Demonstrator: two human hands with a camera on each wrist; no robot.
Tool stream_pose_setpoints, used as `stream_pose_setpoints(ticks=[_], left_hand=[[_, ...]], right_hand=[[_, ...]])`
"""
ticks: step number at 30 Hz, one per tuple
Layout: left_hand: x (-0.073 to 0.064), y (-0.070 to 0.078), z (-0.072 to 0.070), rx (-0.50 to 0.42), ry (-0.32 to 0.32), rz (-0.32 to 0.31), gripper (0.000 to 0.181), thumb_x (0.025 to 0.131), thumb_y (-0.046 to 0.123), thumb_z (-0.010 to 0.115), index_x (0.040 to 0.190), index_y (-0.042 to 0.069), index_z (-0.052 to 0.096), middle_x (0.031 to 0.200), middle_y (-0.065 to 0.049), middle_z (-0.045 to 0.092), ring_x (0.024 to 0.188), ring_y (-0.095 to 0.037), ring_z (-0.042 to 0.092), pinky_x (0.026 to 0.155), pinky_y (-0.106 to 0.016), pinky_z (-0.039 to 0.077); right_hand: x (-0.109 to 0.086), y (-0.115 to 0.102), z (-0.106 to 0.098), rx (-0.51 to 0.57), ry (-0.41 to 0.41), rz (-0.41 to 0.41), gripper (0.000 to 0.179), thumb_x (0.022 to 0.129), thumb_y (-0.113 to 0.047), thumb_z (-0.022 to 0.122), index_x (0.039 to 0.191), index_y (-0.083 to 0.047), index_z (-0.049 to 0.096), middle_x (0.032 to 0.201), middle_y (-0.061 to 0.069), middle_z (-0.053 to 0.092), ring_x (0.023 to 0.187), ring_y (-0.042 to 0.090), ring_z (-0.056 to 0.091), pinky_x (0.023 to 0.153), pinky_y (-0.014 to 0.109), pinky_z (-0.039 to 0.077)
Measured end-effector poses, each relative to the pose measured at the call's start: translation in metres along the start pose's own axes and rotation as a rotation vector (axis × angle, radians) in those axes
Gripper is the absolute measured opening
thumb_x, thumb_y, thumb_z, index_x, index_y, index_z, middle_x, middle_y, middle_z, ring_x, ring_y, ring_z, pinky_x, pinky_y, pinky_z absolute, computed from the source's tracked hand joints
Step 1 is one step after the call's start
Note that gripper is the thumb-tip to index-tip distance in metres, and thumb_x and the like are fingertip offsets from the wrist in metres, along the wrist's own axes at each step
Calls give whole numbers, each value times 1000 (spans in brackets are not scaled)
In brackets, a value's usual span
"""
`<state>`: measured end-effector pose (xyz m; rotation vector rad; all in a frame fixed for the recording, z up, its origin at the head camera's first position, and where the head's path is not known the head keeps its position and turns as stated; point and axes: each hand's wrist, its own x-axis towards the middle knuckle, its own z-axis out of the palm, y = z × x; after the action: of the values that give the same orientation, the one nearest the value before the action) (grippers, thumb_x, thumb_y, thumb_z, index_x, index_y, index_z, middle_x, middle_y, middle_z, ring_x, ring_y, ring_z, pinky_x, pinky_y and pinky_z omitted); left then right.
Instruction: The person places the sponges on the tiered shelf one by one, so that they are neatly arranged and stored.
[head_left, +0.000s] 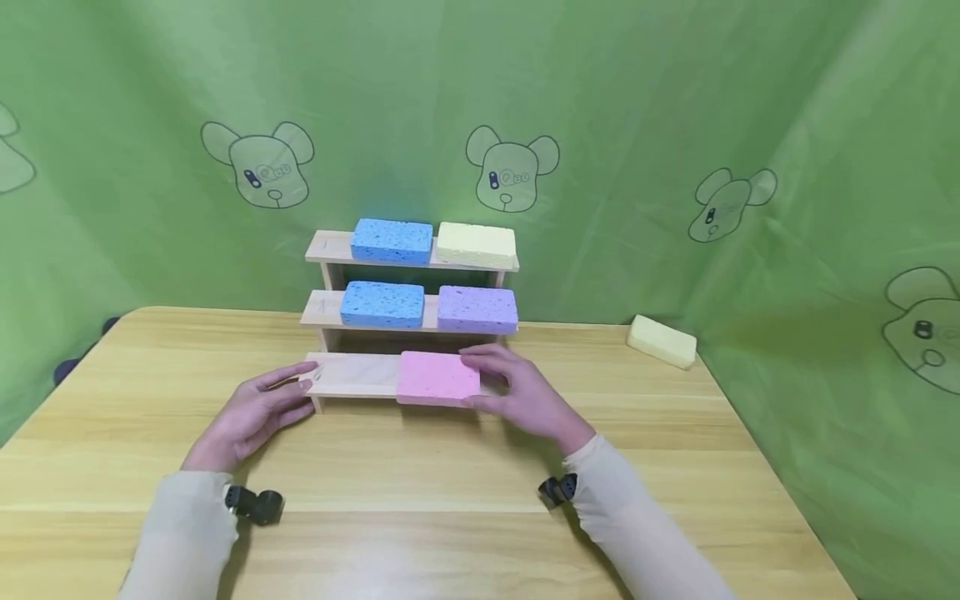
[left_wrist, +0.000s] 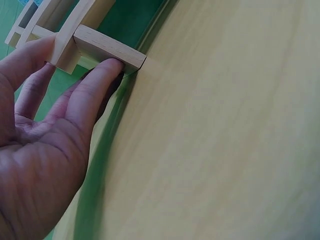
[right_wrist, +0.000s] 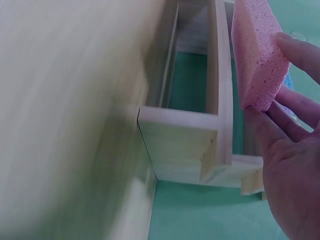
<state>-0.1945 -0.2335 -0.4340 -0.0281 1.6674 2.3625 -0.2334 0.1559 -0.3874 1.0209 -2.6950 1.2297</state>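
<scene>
A pink sponge (head_left: 438, 379) sits at the right part of the lowest tier of a three-tier wooden rack (head_left: 360, 377). My right hand (head_left: 525, 396) pinches its right end, fingers at the back edge and thumb at the front. In the right wrist view the pink sponge (right_wrist: 257, 55) overlaps the tier board, and my fingertips lie against its side. At the rack's left end, my left hand (head_left: 258, 412) grips the lowest tier, fingers on the board's end and thumb lower by the leg. The left wrist view shows the thumb against the leg (left_wrist: 107, 47).
A blue sponge (head_left: 392, 242) and a pale yellow sponge (head_left: 476, 245) lie on the top tier. The middle tier holds a blue sponge (head_left: 382, 303) and a purple sponge (head_left: 477, 309). Another yellow sponge (head_left: 662, 342) lies at the wooden table's back right, near a green curtain (head_left: 600, 167).
</scene>
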Motion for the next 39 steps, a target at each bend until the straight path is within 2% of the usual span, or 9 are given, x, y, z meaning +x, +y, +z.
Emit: stream_pose_setpoints(ticks=[11, 22, 28, 39], left_hand=[[1, -1, -1, -4, -1, -3, 47, 95, 4, 64, 140, 3, 51, 120, -3, 61, 108, -22, 64, 101, -38, 48], [1, -1, -1, -4, 6, -12, 48, 95, 5, 63, 141, 3, 50, 119, -4, 62, 107, -22, 64, 101, -38, 49], [1, -3, 0, -1, 10, -17, 49, 95, 4, 64, 141, 2, 49, 121, -5, 60, 107, -22, 64, 100, -38, 49], [1, -2, -1, 0, 6, -18, 52, 95, 6, 64, 143, 2, 46, 125, -5, 57, 108, -22, 64, 101, -38, 48]], right_hand=[[16, -10, 14, 5, 6, -49, 57, 83, -27, 81, 133, -8, 62, 135, -3, 54, 128, 16, 46, 114, 36, 33], [34, -21, 35, 15, -39, -49, 57, 85, -29, 79, 135, -8, 60, 136, -2, 52, 130, 15, 44, 115, 28, 30], [39, -21, 43, -5, -33, -59, 57, 85, -30, 79, 134, -8, 60, 136, -2, 53, 128, 12, 45, 113, 24, 31], [54, -24, 58, 0, -62, -54, 59, 86, -33, 77, 135, -7, 59, 138, -1, 51, 130, 14, 44, 113, 23, 31]])
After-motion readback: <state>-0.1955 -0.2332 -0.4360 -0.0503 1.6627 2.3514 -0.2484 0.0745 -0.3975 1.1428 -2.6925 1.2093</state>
